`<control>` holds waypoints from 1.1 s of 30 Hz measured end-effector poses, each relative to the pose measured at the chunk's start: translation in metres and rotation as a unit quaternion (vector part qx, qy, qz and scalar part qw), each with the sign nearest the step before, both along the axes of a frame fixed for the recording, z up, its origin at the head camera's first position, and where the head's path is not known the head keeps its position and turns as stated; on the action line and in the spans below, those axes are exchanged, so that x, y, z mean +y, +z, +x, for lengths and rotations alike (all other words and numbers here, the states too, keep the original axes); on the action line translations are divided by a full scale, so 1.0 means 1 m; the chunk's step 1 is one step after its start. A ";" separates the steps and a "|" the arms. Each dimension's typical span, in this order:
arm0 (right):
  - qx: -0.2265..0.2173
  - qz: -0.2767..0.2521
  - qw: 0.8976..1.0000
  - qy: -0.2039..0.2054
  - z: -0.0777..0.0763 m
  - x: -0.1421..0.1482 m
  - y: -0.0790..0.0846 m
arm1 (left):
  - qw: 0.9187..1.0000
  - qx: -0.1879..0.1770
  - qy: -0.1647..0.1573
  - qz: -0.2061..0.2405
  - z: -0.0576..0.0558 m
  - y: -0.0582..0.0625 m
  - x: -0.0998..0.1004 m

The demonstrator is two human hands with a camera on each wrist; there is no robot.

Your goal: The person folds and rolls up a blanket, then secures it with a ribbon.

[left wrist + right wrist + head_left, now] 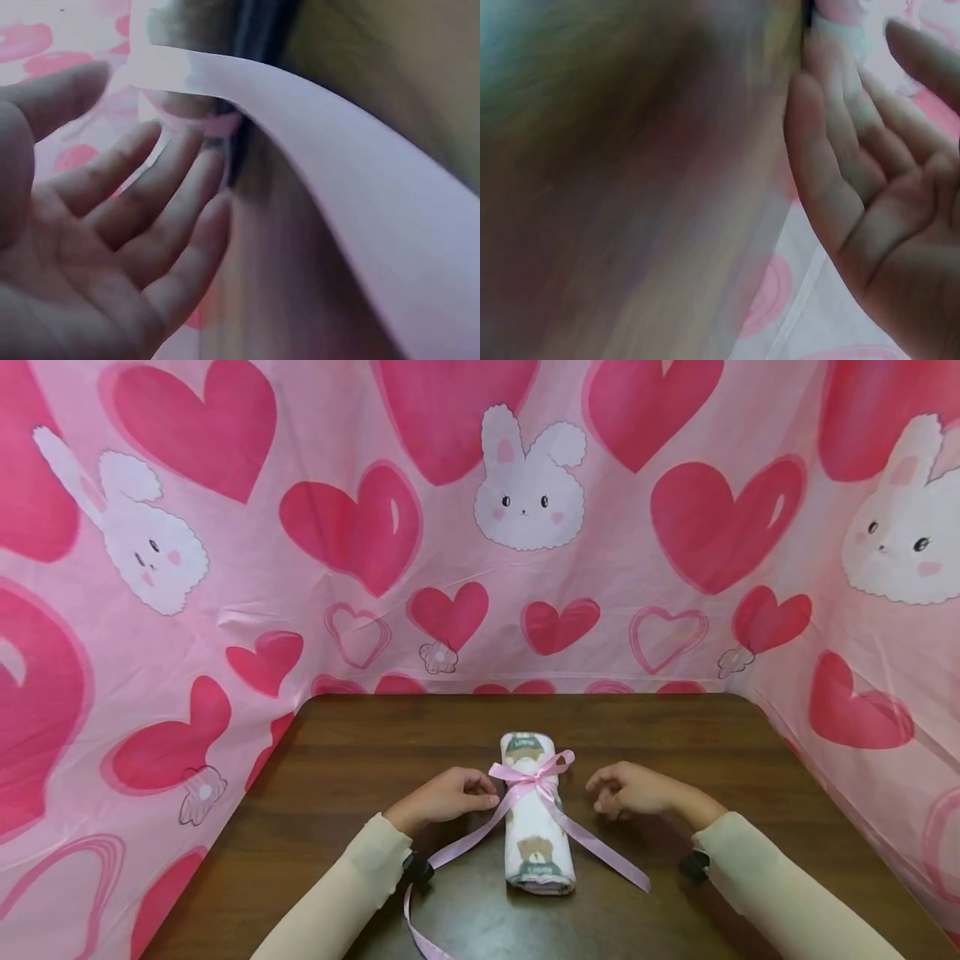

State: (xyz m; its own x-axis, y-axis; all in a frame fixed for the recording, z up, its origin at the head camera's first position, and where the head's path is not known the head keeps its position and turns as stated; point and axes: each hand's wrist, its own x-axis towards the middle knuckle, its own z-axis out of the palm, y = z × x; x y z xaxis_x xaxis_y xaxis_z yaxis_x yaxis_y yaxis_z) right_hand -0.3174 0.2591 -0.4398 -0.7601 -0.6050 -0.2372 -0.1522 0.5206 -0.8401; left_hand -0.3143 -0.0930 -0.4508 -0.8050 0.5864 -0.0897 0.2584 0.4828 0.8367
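Note:
A rolled white towel [531,835] printed with bears lies lengthwise on the table in the head view. Around its upper part a pink ribbon [534,780] is tied in a bow, with one tail out to the right and a longer one running left under my left forearm. My left hand [448,794] is just left of the roll, its fingers loosely bent and holding nothing. To the right of the roll my right hand [628,789] is apart from it, also relaxed and holding nothing. The left wrist view shows the ribbon [315,127] sweeping past my fingers.
The dark wooden table [390,735] has rounded back corners. Behind it and along both sides hangs a pink cloth [600,560] with hearts and rabbits. The long ribbon tail [422,935] curls at the near edge of the view. Black bands sit on both wrists.

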 end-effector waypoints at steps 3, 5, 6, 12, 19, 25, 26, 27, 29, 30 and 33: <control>0.005 -0.034 0.997 -0.069 -0.017 -0.010 -0.006 | 0.999 0.009 0.046 0.018 -0.007 0.003 0.011; -0.001 -0.067 0.993 -0.099 -0.025 -0.018 -0.011 | 0.996 -0.006 0.075 0.056 -0.011 0.002 0.017; -0.006 -0.086 0.991 -0.104 -0.029 -0.022 -0.013 | 0.993 -0.015 0.086 0.080 -0.013 0.000 0.020; -0.003 -0.129 0.988 -0.088 -0.038 -0.033 -0.021 | 0.976 -0.025 0.138 0.164 -0.022 -0.004 0.022; -0.033 -0.109 0.988 -0.103 -0.035 -0.028 -0.023 | 0.973 -0.042 0.163 0.155 -0.027 -0.009 0.022; -0.096 -0.154 0.979 -0.096 -0.033 -0.030 -0.028 | 0.966 -0.091 0.166 0.177 -0.028 -0.015 0.030; -0.108 -0.168 0.976 -0.091 -0.032 -0.032 -0.028 | 0.965 -0.094 0.169 0.179 -0.027 -0.016 0.031; -0.117 -0.181 0.973 -0.088 -0.031 -0.033 -0.028 | 0.963 -0.101 0.173 0.179 -0.027 -0.016 0.032; -0.138 -0.202 0.966 -0.083 -0.028 -0.035 -0.028 | 0.962 -0.115 0.175 0.176 -0.025 -0.018 0.034; -0.148 -0.210 0.963 -0.080 -0.027 -0.036 -0.028 | 0.962 -0.124 0.174 0.171 -0.024 -0.019 0.034; -0.169 -0.214 0.959 -0.076 -0.022 -0.036 -0.029 | 0.964 -0.148 0.153 0.158 -0.020 -0.021 0.036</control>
State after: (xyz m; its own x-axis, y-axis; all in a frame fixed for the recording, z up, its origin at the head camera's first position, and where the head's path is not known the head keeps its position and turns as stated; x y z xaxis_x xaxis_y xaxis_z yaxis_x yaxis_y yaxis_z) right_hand -0.3397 0.2228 -0.4688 -0.7710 -0.5897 -0.2403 0.2162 0.1124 -0.9698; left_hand -0.3339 -0.0567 -0.4715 -0.9114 0.3606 -0.1982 -0.1290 0.2070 0.9698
